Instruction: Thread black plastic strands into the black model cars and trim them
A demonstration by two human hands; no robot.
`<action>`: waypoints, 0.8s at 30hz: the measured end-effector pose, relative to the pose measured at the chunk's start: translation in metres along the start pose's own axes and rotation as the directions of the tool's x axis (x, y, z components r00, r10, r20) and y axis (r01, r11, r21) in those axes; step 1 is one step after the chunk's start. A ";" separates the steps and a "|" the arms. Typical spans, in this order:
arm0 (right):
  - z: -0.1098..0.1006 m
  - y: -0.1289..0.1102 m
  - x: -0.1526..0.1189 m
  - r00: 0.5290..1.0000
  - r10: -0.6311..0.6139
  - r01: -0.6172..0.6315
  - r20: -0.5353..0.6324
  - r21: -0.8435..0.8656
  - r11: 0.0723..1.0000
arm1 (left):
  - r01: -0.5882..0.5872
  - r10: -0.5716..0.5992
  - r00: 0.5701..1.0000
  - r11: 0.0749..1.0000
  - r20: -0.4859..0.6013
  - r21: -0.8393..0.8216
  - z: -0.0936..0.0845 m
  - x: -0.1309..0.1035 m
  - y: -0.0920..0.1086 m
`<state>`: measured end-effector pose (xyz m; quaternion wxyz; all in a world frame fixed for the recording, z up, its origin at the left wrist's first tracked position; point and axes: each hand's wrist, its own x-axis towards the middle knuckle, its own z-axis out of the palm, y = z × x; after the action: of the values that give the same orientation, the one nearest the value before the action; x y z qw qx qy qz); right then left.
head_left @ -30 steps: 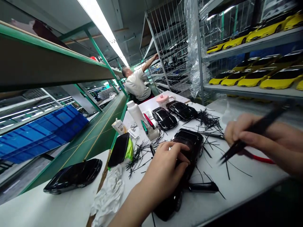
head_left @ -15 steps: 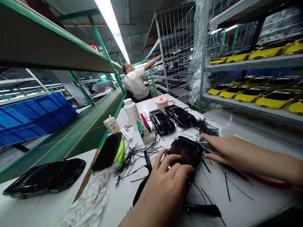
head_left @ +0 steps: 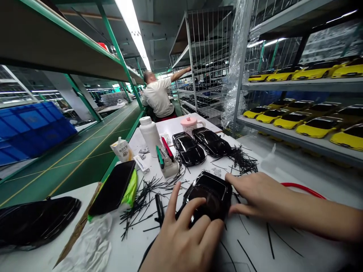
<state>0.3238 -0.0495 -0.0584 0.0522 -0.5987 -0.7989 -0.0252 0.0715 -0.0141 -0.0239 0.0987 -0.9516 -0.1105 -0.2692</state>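
Black car (head_left: 214, 189) | left hand (head_left: 188, 240) atop, spread | right hand (head_left: 253, 192) at its side (grip unclear)

A glossy black model car (head_left: 214, 185) lies on the white tabletop (head_left: 258, 238), lengthwise away from the viewer, far end visible, near end mostly covered

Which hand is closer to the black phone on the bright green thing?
The left. The left hand, over the black car, is just right of the phone. The right hand is farther, at the car's right side.
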 end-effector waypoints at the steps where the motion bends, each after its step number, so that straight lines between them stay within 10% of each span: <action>1: -0.002 0.001 0.001 1.000 0.005 -0.005 0.012 -0.001 1.000 | 0.022 -0.021 0.999 1.000 0.034 -0.013 -0.001 0.000 -0.001; 8: -0.031 0.032 0.022 0.992 -0.035 0.023 0.123 0.098 0.995 | 0.119 -0.073 0.959 0.981 0.273 -0.156 -0.002 -0.001 -0.005; 24: -0.009 0.051 0.062 0.980 -0.012 -0.026 0.201 0.186 0.982 | 0.018 -0.012 0.991 0.999 0.132 -0.038 0.006 -0.006 -0.006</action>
<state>0.3563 0.0230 -0.0439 0.0275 -0.5936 -0.7966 0.1109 0.0674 -0.0082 -0.0314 0.0704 -0.9682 -0.1186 -0.2087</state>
